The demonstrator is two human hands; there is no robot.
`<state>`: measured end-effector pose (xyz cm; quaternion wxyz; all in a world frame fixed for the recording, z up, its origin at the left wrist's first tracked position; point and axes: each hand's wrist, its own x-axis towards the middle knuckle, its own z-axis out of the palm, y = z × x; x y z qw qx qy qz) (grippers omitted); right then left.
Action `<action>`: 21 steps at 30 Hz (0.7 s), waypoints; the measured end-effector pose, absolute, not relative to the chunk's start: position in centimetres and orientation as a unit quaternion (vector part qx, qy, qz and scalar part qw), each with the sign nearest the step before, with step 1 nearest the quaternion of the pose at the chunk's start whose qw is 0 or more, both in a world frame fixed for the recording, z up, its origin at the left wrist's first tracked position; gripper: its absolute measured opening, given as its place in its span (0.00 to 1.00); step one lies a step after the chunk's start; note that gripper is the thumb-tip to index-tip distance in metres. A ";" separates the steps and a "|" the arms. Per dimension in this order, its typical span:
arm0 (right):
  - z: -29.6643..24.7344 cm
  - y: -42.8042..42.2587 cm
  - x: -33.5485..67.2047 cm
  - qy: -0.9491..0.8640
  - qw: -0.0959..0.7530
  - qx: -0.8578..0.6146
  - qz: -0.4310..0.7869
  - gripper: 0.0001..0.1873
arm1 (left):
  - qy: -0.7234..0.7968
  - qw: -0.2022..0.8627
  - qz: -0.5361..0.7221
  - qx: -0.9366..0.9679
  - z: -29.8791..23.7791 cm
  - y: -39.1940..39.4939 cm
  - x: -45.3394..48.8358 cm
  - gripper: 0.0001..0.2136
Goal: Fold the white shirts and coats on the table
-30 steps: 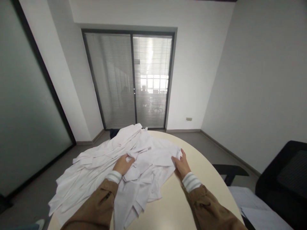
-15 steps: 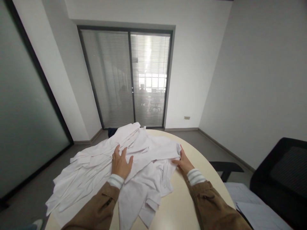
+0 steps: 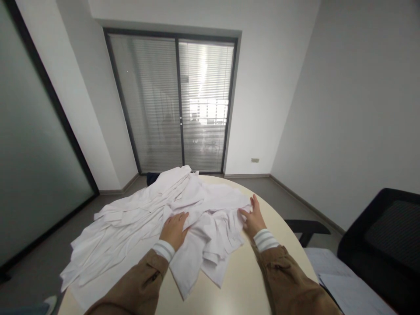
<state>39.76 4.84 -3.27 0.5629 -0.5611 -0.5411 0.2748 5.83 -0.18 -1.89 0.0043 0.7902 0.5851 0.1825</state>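
The step in hand looks like straightening out a white shirt (image 3: pixel 221 200), which lies rumpled across the middle of the round bench (image 3: pixel 244 280), its far part stretched towards the right edge and its loose corners fanned towards the near edge. The left hand (image 3: pixel 175 229) rests back upward on the cloth near the middle, fingers close together; whether it pinches a fold underneath cannot be told. The right hand (image 3: pixel 250 209) is at the shirt's end by the right edge, thumb and forefinger moderately apart on either side of the cloth, and the picture does not settle whether they grip it. A pile of white clothes (image 3: pixel 127 218) covers the left side of the bench up to the far edge, running against the shirt with no clear border. The part between the hands lies fairly flat, while the near side is bunched in folds, so the next move seems to call for a sure hold on that right end and a light, steadying left hand that leaves the pile undisturbed.
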 end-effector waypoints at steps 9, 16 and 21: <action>-4.3 6.0 41.6 -0.542 0.523 -0.637 0.161 0.32 | 0.656 0.171 0.346 0.649 -1.2 1.4 4.8 0.17; -4.5 5.8 41.4 -0.584 0.496 -0.632 0.114 0.34 | 0.460 0.028 0.317 0.829 1.4 -3.1 7.6 0.24; -5.1 5.4 40.6 -0.673 0.431 -0.583 0.146 0.36 | 0.333 0.086 0.204 0.917 1.1 -4.9 9.4 0.22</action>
